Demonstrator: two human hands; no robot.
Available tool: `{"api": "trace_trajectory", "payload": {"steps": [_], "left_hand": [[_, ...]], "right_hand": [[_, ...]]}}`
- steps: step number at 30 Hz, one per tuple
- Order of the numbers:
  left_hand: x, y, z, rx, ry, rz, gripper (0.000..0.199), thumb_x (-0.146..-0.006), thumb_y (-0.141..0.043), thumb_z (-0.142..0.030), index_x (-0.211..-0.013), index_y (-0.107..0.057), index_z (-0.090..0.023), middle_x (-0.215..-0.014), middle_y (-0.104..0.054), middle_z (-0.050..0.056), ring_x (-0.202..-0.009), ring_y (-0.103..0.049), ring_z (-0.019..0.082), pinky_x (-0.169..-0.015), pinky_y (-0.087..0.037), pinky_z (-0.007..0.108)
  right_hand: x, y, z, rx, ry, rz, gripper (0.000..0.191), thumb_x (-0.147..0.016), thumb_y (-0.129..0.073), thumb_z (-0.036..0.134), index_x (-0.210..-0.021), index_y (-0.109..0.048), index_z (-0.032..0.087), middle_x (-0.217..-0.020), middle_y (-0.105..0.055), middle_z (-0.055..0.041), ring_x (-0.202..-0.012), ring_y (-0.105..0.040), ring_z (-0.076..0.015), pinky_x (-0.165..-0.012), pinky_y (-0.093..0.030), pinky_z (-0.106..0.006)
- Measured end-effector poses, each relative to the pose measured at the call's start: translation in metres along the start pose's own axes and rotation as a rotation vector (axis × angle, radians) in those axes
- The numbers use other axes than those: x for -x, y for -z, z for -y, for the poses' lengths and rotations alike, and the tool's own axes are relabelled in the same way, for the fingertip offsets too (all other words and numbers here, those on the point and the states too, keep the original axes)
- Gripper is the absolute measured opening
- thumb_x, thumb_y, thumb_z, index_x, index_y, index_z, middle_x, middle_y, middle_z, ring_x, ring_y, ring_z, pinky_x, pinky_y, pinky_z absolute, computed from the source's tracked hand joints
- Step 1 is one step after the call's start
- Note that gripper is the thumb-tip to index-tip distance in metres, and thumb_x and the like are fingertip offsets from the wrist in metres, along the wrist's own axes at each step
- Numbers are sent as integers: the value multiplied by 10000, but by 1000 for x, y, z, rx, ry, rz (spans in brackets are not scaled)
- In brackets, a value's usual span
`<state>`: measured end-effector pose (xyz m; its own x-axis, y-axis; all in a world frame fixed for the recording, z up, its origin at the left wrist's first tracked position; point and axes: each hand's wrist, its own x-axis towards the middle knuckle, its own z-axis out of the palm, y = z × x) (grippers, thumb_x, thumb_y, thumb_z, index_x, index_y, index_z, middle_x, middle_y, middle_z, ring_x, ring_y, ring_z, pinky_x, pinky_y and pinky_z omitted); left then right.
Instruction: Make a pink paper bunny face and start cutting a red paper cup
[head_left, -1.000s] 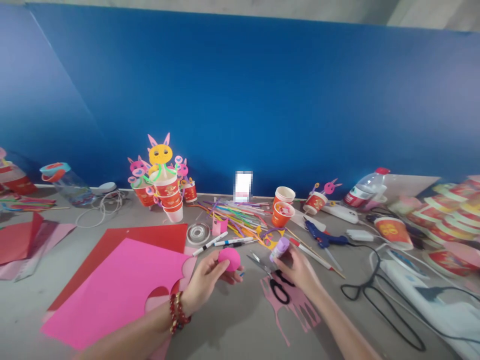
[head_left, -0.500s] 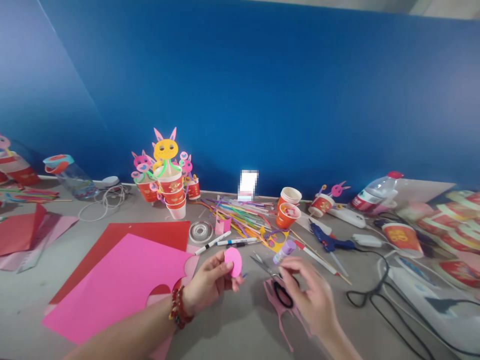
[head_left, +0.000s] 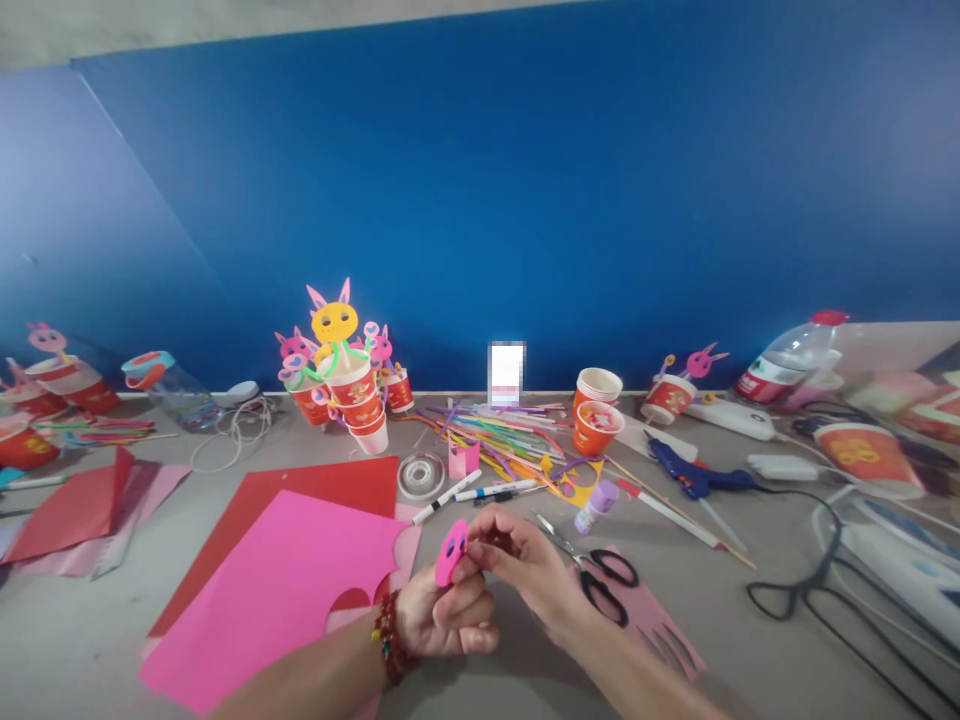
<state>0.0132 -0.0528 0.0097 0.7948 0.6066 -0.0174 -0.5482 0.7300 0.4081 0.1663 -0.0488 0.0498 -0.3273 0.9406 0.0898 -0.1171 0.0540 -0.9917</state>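
Note:
My left hand (head_left: 450,610) has its fingers curled in and holds a pink paper oval (head_left: 451,552) upright near the thumb. Two dark eye-like spots show on the oval's face. From the right, my right hand (head_left: 529,570) reaches in with thumb and fingertips pinched at the oval's right edge; its back side is hidden. Black-handled scissors (head_left: 604,600) lie to the right of my hands, on a pink paper scrap (head_left: 667,625) with slits cut in it. A purple glue stick (head_left: 598,507) stands tilted just beyond the scissors.
Pink sheet (head_left: 277,600) and red sheet (head_left: 300,480) overlap at left. Markers (head_left: 495,490), a tape roll (head_left: 421,477) and coloured pipe cleaners (head_left: 510,435) lie ahead. Decorated cups (head_left: 352,385) stand behind. A blue glue gun (head_left: 694,475) and its black cord spread at right.
My right hand has moved left from over the scissors to the oval. The oval is now turned at an angle, and dark spots show on it. The view has shifted slightly.

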Motion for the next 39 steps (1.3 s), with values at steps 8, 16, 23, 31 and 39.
{"api": "trace_trajectory", "payload": {"steps": [8,16,23,31,39], "left_hand": [[-7,2,-3,-65,59,-6,373,-826,-680,-486,-667,-563,-169,-414,-412,-60,-430,-354,88,-593,-434,262],[-19,8,-10,-333,-302,-286,371,-826,-634,-468,-986,-642,-134,-814,-652,62,-625,-585,157,-578,-466,277],[-20,5,-3,-671,-397,-473,280,-795,-730,-381,-832,-572,-153,-648,-588,-17,-520,-523,88,-488,-383,198],[-19,10,-2,-805,-402,-518,338,-814,-690,-460,-819,-527,-164,-607,-571,-32,-500,-497,82,-461,-332,189],[-20,11,-1,-849,-379,-559,330,-826,-672,-462,-818,-522,-168,-579,-567,-37,-485,-469,81,-465,-322,199]], "right_hand": [[-1,9,5,-108,-24,-19,243,-821,-704,361,-720,-569,186,-664,-601,7,-634,-559,-145,-626,-440,-264],[-3,50,0,154,-66,-108,230,-790,-701,364,-704,-585,184,-664,-562,1,-600,-522,-149,-539,-434,-263],[-6,50,-12,130,-78,-87,225,-793,-690,349,-684,-566,196,-647,-525,12,-599,-500,-151,-523,-476,-273],[-9,50,-21,18,-153,-70,273,-770,-729,396,-689,-573,187,-644,-491,27,-595,-494,-143,-523,-569,-326],[-7,47,-28,42,-142,-81,274,-805,-692,418,-722,-562,192,-635,-481,38,-566,-505,-135,-519,-546,-301]]}}
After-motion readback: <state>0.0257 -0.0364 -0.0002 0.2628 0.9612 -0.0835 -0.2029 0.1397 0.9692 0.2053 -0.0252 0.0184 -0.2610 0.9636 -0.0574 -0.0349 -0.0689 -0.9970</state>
